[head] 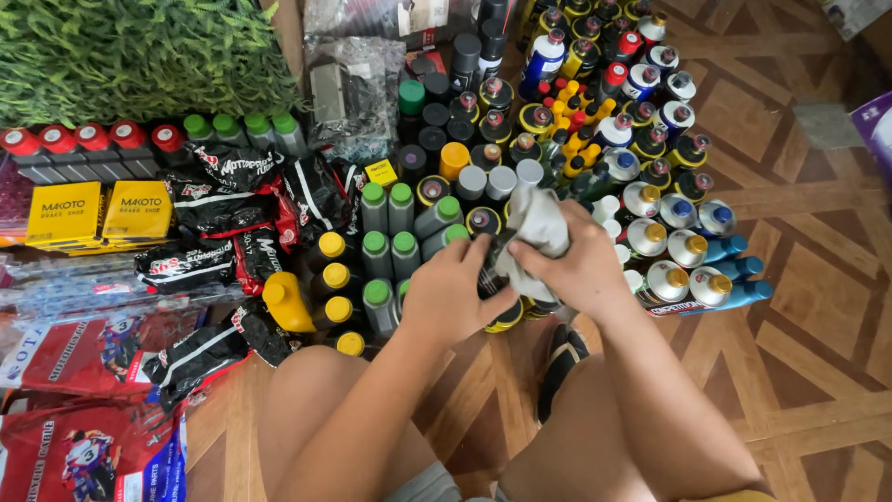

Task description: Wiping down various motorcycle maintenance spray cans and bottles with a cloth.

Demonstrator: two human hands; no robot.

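The left hand (pixel 455 290) is gripping a dark bottle (pixel 492 274) upright above the wooden floor (pixel 799 307), steadying it while the right hand (pixel 581 265) is clutching a grey rag (pixel 539 228) against its top, among rows of capped bottles (pixel 390 232).

1. The dark bottle (pixel 491 270) stands upright, wrapped by my left fingers (pixel 469 270).
2. The crumpled grey-white cloth (pixel 537 228) sits bunched against the bottle, pinched under my right fingers (pixel 548 256).
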